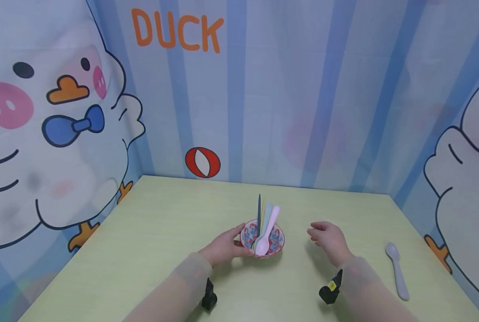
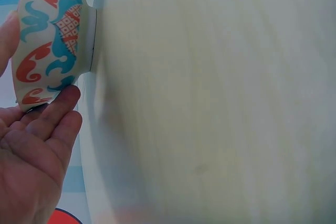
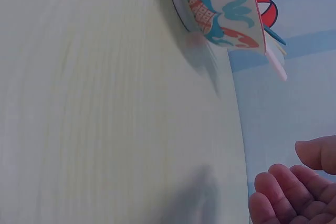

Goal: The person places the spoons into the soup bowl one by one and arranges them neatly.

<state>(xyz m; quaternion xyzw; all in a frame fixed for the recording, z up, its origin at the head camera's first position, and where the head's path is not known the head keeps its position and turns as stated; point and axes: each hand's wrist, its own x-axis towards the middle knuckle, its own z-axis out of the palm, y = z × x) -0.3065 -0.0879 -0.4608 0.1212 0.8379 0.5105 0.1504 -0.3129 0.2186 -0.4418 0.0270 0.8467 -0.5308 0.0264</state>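
Note:
A small bowl (image 1: 280, 243) with a red, white and blue pattern is in the middle of the head view. My left hand (image 1: 226, 245) grips it by the left side, thumb near the front rim and fingers at the back. A pink spoon (image 1: 263, 246) leans in the bowl beside a grey-blue utensil (image 1: 268, 210), a thin yellow one and a dark slim handle (image 1: 259, 208). Whether the bowl touches the table is unclear. To the bowl's right, my right hand (image 1: 330, 241) hovers above the table, fingers loosely bent, holding nothing.
A pale lilac spoon (image 1: 397, 270) lies on the light yellow table (image 1: 175, 214), right of my right forearm. Behind the table hangs a blue striped cloth (image 1: 271, 112) with duck pictures and a printed red ball. Each wrist carries a small black device.

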